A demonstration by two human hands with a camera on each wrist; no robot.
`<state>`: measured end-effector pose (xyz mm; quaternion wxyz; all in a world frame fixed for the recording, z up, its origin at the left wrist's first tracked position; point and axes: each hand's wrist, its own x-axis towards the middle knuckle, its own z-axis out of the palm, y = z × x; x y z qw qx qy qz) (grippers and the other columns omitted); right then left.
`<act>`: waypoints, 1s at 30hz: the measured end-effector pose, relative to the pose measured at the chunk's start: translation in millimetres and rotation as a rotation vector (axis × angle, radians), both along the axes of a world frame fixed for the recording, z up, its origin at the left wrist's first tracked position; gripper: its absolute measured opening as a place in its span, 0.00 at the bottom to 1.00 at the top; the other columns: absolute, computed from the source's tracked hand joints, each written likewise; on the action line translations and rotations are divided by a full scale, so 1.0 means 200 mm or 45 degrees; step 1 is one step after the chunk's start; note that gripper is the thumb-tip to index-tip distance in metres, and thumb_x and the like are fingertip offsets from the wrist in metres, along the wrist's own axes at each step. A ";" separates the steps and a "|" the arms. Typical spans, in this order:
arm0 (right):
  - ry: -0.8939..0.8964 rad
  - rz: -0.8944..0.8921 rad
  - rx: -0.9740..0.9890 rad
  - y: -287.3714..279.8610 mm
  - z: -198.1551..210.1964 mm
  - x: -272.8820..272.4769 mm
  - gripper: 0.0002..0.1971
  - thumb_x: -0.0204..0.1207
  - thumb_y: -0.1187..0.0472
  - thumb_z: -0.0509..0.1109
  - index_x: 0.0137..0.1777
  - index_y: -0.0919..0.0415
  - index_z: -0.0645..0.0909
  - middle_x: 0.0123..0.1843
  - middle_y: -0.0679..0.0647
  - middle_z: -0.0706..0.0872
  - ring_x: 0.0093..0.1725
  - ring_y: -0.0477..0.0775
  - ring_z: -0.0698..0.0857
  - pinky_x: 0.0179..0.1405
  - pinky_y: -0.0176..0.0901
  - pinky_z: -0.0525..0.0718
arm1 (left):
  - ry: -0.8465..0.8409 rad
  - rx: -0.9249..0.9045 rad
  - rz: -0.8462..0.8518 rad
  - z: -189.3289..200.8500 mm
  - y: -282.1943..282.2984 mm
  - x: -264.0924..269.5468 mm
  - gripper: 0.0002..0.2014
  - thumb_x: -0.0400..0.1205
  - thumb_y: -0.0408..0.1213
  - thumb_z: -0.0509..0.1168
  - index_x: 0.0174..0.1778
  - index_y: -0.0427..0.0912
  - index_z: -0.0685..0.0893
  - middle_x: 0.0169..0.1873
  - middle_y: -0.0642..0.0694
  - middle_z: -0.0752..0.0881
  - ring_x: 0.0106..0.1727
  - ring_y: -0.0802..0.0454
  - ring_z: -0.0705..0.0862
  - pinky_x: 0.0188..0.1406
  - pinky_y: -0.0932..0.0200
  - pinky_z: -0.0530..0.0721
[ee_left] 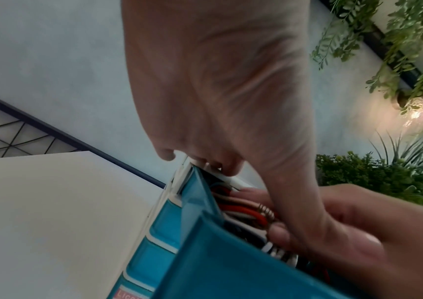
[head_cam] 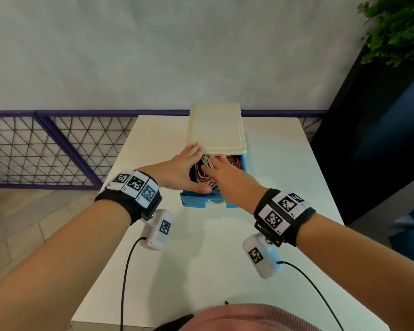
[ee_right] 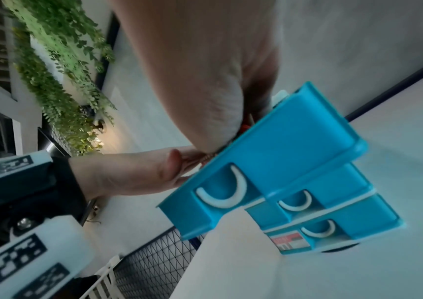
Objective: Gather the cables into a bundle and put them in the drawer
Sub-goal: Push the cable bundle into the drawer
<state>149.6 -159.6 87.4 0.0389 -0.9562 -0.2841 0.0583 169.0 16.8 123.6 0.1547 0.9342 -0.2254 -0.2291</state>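
Note:
A bundle of red and white cables [head_cam: 202, 174] lies in the open blue top drawer [head_cam: 194, 202] of a small drawer unit with a cream top [head_cam: 216, 127]. My left hand [head_cam: 184, 168] lies over the drawer's left side, fingertips against the cream top's front edge, thumb along the drawer's front rim. My right hand [head_cam: 227, 180] reaches into the drawer from the front, its fingers resting on the cables. The left wrist view shows the cables [ee_left: 243, 212] under the right hand's fingers [ee_left: 281, 232]. In the right wrist view the drawer [ee_right: 281, 145] hides the right fingers.
The unit stands at the back middle of a white table [head_cam: 273, 223]. Two shut blue drawers [ee_right: 333, 202] sit below the open one. A purple mesh fence [head_cam: 46, 149] runs behind the table, and a dark planter with greenery [head_cam: 392, 103] stands at the right.

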 end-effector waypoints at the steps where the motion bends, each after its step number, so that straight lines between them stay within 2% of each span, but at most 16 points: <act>1: -0.055 0.017 0.023 -0.01 -0.01 0.00 0.31 0.80 0.68 0.64 0.82 0.57 0.62 0.82 0.62 0.63 0.83 0.65 0.59 0.83 0.55 0.56 | 0.010 0.045 -0.013 0.01 -0.01 0.00 0.63 0.66 0.66 0.69 0.82 0.43 0.32 0.82 0.50 0.29 0.82 0.56 0.29 0.83 0.43 0.39; 4: -0.212 0.028 0.066 -0.05 -0.01 -0.02 0.25 0.83 0.59 0.65 0.79 0.57 0.69 0.79 0.62 0.70 0.81 0.62 0.67 0.82 0.53 0.61 | 0.014 0.115 -0.044 0.01 -0.01 0.00 0.66 0.66 0.64 0.73 0.81 0.44 0.30 0.81 0.51 0.28 0.81 0.56 0.27 0.82 0.38 0.38; 6: -0.353 0.118 0.035 -0.09 0.03 -0.05 0.23 0.83 0.57 0.67 0.77 0.59 0.74 0.79 0.60 0.73 0.80 0.61 0.69 0.79 0.53 0.64 | 0.019 0.112 -0.039 0.00 -0.01 0.00 0.66 0.65 0.65 0.73 0.81 0.46 0.30 0.81 0.52 0.28 0.80 0.56 0.27 0.82 0.37 0.38; 8: -0.210 0.239 0.128 -0.13 0.08 -0.09 0.24 0.87 0.59 0.59 0.82 0.61 0.65 0.84 0.60 0.64 0.84 0.60 0.58 0.81 0.55 0.58 | 0.028 0.103 -0.034 -0.01 -0.01 0.00 0.67 0.64 0.66 0.74 0.81 0.47 0.30 0.81 0.52 0.28 0.80 0.57 0.26 0.82 0.36 0.38; 10: -0.025 0.357 0.075 -0.16 0.11 -0.09 0.25 0.89 0.59 0.51 0.85 0.61 0.54 0.87 0.56 0.54 0.86 0.56 0.46 0.83 0.50 0.45 | 0.030 0.111 -0.038 -0.01 -0.01 0.00 0.67 0.64 0.66 0.73 0.81 0.46 0.29 0.81 0.52 0.27 0.80 0.57 0.26 0.82 0.37 0.38; 11: 0.033 0.388 0.037 -0.16 0.11 -0.09 0.26 0.89 0.59 0.50 0.85 0.62 0.51 0.87 0.55 0.51 0.86 0.54 0.43 0.84 0.48 0.43 | 0.028 0.114 -0.041 0.00 -0.01 0.00 0.67 0.64 0.66 0.73 0.81 0.45 0.29 0.81 0.52 0.27 0.80 0.57 0.26 0.82 0.37 0.38; 14: 0.128 0.415 0.054 -0.15 0.09 -0.06 0.26 0.90 0.58 0.49 0.85 0.62 0.50 0.88 0.54 0.52 0.86 0.50 0.42 0.84 0.45 0.44 | 0.034 0.120 -0.046 0.00 -0.01 -0.01 0.67 0.65 0.66 0.73 0.81 0.45 0.29 0.80 0.52 0.26 0.79 0.58 0.25 0.82 0.38 0.37; 16: 0.180 0.343 0.234 -0.16 0.09 -0.05 0.25 0.89 0.59 0.51 0.85 0.60 0.55 0.87 0.52 0.53 0.86 0.46 0.45 0.82 0.37 0.44 | 0.050 0.100 -0.042 -0.01 -0.01 -0.01 0.67 0.65 0.66 0.73 0.81 0.45 0.28 0.80 0.53 0.25 0.79 0.58 0.25 0.82 0.37 0.36; 17: 0.171 0.319 0.311 -0.16 0.09 -0.05 0.25 0.89 0.59 0.52 0.84 0.59 0.57 0.87 0.51 0.54 0.85 0.45 0.47 0.82 0.36 0.45 | 0.054 0.081 -0.038 -0.01 -0.01 -0.01 0.67 0.64 0.65 0.74 0.81 0.45 0.29 0.80 0.53 0.26 0.79 0.58 0.24 0.81 0.37 0.36; 19: 0.148 0.333 0.334 -0.15 0.09 -0.03 0.25 0.88 0.59 0.53 0.84 0.58 0.58 0.87 0.51 0.54 0.86 0.45 0.48 0.84 0.41 0.48 | 0.057 0.038 -0.028 -0.01 0.00 0.00 0.68 0.64 0.64 0.75 0.81 0.45 0.29 0.80 0.53 0.26 0.79 0.58 0.24 0.81 0.36 0.36; 22: 0.172 0.409 0.160 -0.14 0.08 -0.02 0.25 0.89 0.59 0.50 0.85 0.58 0.55 0.88 0.51 0.52 0.86 0.47 0.44 0.84 0.48 0.45 | 0.064 0.004 -0.012 -0.02 0.00 -0.01 0.68 0.64 0.62 0.76 0.81 0.46 0.29 0.80 0.54 0.27 0.79 0.59 0.25 0.81 0.38 0.36; 26: 0.048 0.566 -0.096 -0.17 0.06 0.01 0.24 0.88 0.59 0.49 0.84 0.58 0.58 0.86 0.51 0.59 0.86 0.52 0.45 0.84 0.59 0.49 | 0.074 -0.018 -0.011 -0.02 0.00 -0.01 0.67 0.64 0.62 0.76 0.81 0.47 0.29 0.80 0.55 0.26 0.78 0.61 0.24 0.82 0.40 0.36; 30: 0.009 0.616 -0.073 -0.15 0.05 0.06 0.24 0.88 0.59 0.51 0.83 0.61 0.61 0.85 0.55 0.64 0.86 0.55 0.52 0.84 0.54 0.52 | 0.067 0.076 -0.052 0.00 -0.01 -0.01 0.70 0.62 0.64 0.76 0.80 0.46 0.27 0.79 0.55 0.24 0.78 0.60 0.23 0.82 0.42 0.35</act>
